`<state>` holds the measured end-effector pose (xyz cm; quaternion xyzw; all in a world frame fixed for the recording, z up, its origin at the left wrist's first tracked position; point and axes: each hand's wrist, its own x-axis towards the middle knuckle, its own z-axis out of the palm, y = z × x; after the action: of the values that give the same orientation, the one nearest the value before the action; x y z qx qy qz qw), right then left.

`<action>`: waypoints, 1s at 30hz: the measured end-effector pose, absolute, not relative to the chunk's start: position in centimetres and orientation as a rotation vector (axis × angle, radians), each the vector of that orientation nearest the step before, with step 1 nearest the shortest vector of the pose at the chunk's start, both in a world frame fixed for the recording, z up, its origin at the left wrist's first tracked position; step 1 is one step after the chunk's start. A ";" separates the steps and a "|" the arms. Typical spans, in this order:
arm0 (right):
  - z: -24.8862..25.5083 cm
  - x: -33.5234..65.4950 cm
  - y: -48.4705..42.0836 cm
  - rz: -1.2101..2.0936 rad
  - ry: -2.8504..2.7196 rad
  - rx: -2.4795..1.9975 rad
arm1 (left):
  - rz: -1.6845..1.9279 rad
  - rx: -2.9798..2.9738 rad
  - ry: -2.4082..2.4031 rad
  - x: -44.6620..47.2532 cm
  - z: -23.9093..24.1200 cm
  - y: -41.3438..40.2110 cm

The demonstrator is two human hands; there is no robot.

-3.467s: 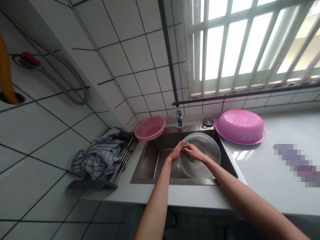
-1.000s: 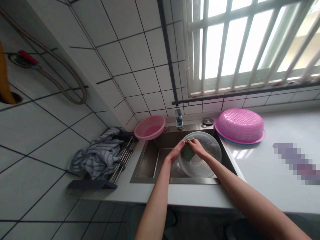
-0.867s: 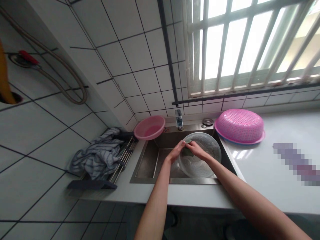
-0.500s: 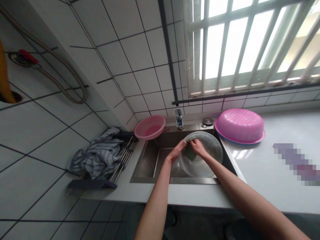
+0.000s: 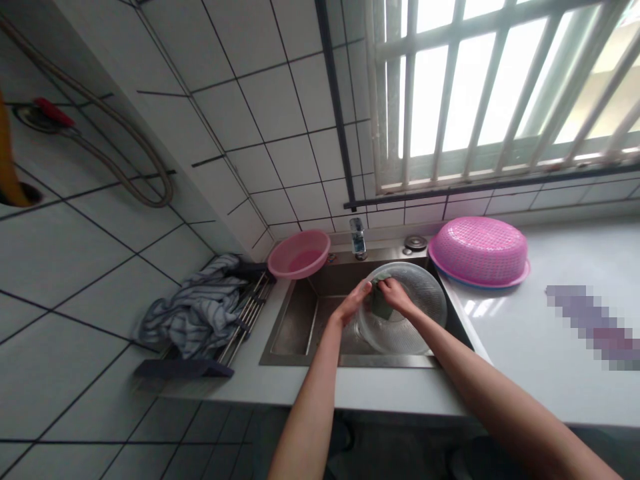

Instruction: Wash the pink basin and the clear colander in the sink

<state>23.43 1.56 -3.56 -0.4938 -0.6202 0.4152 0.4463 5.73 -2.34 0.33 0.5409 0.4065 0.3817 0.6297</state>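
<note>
A clear plastic colander [image 5: 425,303] rests tilted in the steel sink [image 5: 305,320], on its right side. My left hand [image 5: 354,302] is closed on the colander's left rim, with the thumb up near the cloth; its other fingers are partly hidden. Bunched in my right hand [image 5: 394,294] is a grey-green cloth [image 5: 382,307], pressed against the inside of the colander close to that rim. Both hands are nearly touching. Behind them stands the chrome faucet [image 5: 358,237].
A pink basin [image 5: 300,255] sits at the sink's back left corner. On the right counter lies an upturned pink basket [image 5: 480,250]. Left of the sink, a striped cloth [image 5: 195,310] covers a metal rack [image 5: 245,320]. A drain strainer [image 5: 415,243] lies behind the sink.
My right hand and the cloth have shifted very slightly at the colander's rim, and the cloth's folds look different. My left hand keeps its grip.
</note>
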 end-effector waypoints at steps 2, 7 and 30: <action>-3.8 23.4 1.3 1.167 -1.585 -1.117 | 0.879 1.246 0.932 5.8 0.4 -2.4; -4.9 22.2 0.1 1.424 -1.838 -0.963 | 0.886 1.339 0.989 5.9 0.8 -2.4; -2.8 24.2 1.9 0.970 -1.171 -1.228 | 0.900 1.228 0.967 6.0 1.3 -2.6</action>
<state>24.24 1.94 -2.77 -0.5208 -0.4968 0.4115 0.5591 6.02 -2.58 1.25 0.5342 0.4205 0.3916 0.6200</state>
